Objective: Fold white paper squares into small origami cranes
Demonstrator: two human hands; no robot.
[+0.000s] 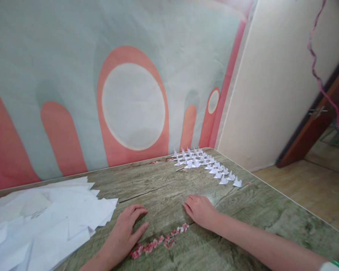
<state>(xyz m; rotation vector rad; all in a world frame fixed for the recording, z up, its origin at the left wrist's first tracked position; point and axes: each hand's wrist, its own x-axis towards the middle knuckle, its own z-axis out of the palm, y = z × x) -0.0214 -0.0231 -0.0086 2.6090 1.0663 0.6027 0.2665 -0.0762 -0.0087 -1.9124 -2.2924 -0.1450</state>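
My left hand point(127, 229) rests on the wood-patterned table point(147, 188), its fingers and thumb apart and nothing between them. It lies just right of a spread pile of white paper sheets point(62, 210). My right hand point(200, 210) rests on the tabletop to the right, with fingers curled in and together; no object shows in it, though its palm side is hidden. Beyond it, small folded white paper figures point(196, 162), pointed like origami cranes, stand in rows near the far right corner. Neither hand touches them.
A strip of pink and red flowers point(158, 242) runs along the tabletop between my hands. Behind the table hangs a backdrop point(132, 105) with coral arches. To the right are a pale wall point(260, 82), a brown door point(327, 109) and a hanging pink twisted streamer point(313, 60).
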